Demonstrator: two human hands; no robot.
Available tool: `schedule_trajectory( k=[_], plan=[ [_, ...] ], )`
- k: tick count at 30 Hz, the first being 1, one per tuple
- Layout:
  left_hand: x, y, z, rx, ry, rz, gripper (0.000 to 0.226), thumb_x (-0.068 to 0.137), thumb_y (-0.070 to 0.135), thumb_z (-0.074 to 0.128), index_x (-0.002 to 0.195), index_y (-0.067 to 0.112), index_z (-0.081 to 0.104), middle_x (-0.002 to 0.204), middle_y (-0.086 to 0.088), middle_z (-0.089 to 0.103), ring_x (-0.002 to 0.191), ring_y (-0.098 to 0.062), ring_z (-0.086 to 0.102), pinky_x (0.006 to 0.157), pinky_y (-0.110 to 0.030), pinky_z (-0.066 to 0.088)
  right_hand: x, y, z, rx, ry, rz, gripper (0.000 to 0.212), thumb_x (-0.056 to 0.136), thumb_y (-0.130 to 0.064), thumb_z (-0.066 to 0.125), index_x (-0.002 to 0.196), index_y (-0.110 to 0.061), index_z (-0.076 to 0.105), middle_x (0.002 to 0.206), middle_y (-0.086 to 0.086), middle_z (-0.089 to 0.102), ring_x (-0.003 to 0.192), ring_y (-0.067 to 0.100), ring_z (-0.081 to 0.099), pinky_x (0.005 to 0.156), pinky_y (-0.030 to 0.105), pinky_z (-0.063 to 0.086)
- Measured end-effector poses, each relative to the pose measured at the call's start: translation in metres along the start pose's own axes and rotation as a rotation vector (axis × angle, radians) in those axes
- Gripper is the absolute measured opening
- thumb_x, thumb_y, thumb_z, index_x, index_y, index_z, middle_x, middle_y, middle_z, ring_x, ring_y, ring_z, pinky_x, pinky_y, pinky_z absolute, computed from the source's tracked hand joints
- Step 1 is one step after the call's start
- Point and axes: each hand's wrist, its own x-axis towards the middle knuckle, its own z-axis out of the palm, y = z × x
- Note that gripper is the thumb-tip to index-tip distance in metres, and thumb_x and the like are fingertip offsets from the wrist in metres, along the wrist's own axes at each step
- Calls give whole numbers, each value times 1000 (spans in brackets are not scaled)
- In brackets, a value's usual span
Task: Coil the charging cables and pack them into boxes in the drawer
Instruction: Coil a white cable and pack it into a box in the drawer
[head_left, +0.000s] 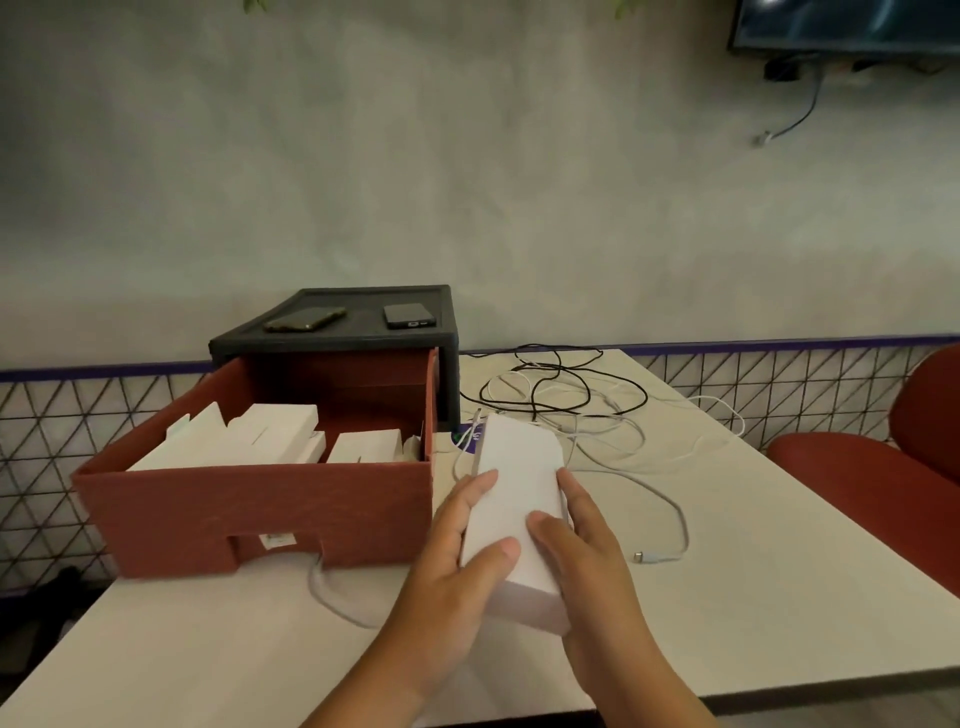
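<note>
Your two hands hold one closed white box (514, 483) in the lower centre of the frame. Your left hand (452, 561) grasps its left side, thumb laid across the top. Your right hand (587, 561) grasps its right side, thumb also on top. The box is long and narrow, its far end pointing away from you, and sits over the white table (208, 649).

Left of the box is one red-brown drawer (260, 509), pulled fully out of a black cabinet (332, 340). Inside it lie at least three more white boxes (363, 447); the exact count is hard to tell.

Two phones rest on the cabinet top: one to the left (306, 318), one to the right (409, 315).

Beyond the held box, uncoiled black and white cables (561, 395) lie tangled on the table, too knotted to count. One pale cable end (649, 557) lies right of your hands, and one cable loop (332, 597) sits below the drawer front.

One red chair (883, 467) is at the right edge. One screen (847, 23) is in the upper right.
</note>
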Motion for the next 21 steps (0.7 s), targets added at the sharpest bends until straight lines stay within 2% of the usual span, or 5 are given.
schedule_trajectory(
  k=[4,7,12,16,21],
  plan=[
    [20,30,-20,-85,-7,-23,43,91,14,51,112,51,47,100,27,61,92,-1,62,79,-20,50,8,-25,21,-53,-50,-97,66,69,-40,58,132,-46,39,131,-11,50,111,14,56,88,34,51],
    [38,47,-38,-53,28,4,46,91,22,52,118,57,38,109,30,51,105,-4,54,94,-28,45,21,-43,37,-89,-80,-172,54,87,-29,59,135,-40,40,129,-14,47,108,4,52,80,21,47],
    [82,62,-77,34,144,-81,47,89,34,56,129,51,39,124,9,53,102,-19,58,77,-38,54,58,-60,65,-176,-157,-221,61,76,-43,62,134,-32,47,139,-11,44,118,10,52,100,33,45],
    [116,58,-108,72,215,-225,28,93,36,51,120,42,54,116,-4,53,96,-24,55,59,-31,48,100,-56,81,-198,-220,-137,36,85,-25,61,120,-22,62,111,-6,64,103,11,60,99,39,47],
    [154,52,-137,23,251,-348,23,91,32,54,112,26,60,109,-12,58,87,-23,57,50,-27,44,139,-40,86,-521,-260,-189,33,88,-19,57,119,-28,62,114,-12,62,101,2,56,69,5,41]
  ],
)
